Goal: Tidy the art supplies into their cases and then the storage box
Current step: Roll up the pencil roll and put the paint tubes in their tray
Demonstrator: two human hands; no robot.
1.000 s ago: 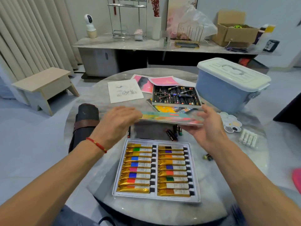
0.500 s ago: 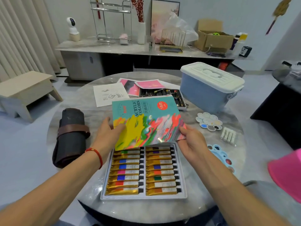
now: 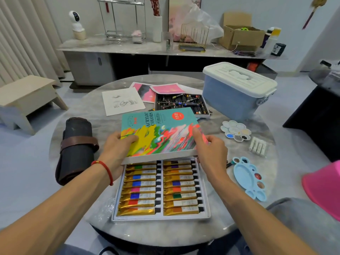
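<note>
Two hands, left hand [image 3: 117, 150] and right hand [image 3: 211, 153], grip the acrylic lid [image 3: 161, 133] half over its paint tray [image 3: 160, 217] at the table's near edge; crayons [image 3: 181, 103], palettes and storage box [image 3: 237, 92] remain unpacked.

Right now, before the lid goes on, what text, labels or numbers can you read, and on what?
"ACRYLIC COLORS": on the paint box lid, held by the left hand and right hand.
"18": in the red circle on that lid, with a character too small to read.
Smaller print beside the title and the logo: too blurred.
Labels on the paint tubes and crayons: too small to read.
</note>
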